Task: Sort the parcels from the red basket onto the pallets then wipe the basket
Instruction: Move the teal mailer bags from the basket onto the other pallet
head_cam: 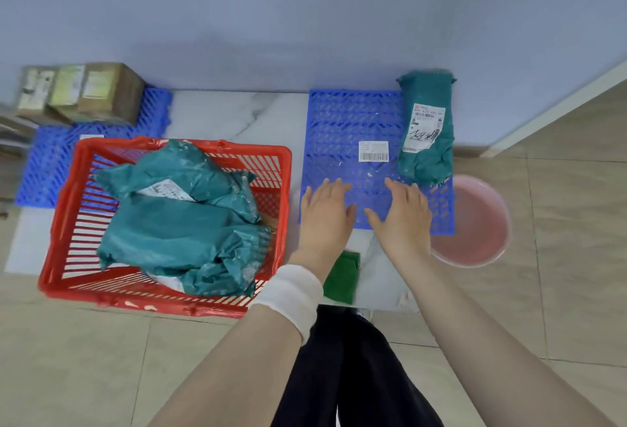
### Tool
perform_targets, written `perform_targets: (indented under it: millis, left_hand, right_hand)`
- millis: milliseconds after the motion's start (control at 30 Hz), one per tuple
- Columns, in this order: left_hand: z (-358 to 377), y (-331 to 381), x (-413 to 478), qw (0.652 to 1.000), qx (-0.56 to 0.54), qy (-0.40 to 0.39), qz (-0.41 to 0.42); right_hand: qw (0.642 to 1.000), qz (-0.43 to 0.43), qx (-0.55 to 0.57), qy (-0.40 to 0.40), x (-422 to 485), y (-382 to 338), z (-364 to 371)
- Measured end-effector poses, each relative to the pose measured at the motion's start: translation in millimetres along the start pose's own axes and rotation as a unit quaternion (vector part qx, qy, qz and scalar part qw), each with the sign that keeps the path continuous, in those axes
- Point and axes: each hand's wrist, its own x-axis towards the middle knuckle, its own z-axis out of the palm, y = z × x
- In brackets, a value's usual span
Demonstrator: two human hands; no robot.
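Head view, looking down at the floor. Both hands lie flat and spread, palms down, side by side over the near edge of the right blue pallet [342, 121]. The left hand [325, 209] and right hand [402, 214] hold nothing; whether the palms touch the grid cannot be told. A white wristband [291, 291] circles the left wrist.

The red basket [152, 304] stands at 9 o'clock from the left hand, just beside it, with several teal parcels [176, 223] heaped inside. One teal parcel with a label [427, 128] lies along the pallet's right edge, at 1 o'clock from the right hand and near its fingertips. A loose barcode label [373, 151] rests on the grid at 12 o'clock from the hands.

A second blue pallet [51, 162] lies beyond the basket at 10 o'clock and carries cardboard boxes [98, 94]. A pink basin [475, 223] sits at 3 o'clock from the right hand. A green cloth [341, 277] lies at 6 o'clock, between the wrists.
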Motion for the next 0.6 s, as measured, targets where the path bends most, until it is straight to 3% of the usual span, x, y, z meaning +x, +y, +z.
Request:
perform_targets:
  millis: [333, 600]
  left_hand:
    - [-91.1, -141.6, -47.7, 0.99, -0.075, 0.103, -0.064]
    - [-139.0, -306.0, -62.7, 0.983, -0.099, 0.095, -0.122]
  right_hand:
    - [0.997, -0.055, 0.038, -0.032, -60.8, -137.0, 76.0]
    - [0.984, -0.101, -0.054, -0.135, -87.7, -227.4, 183.7]
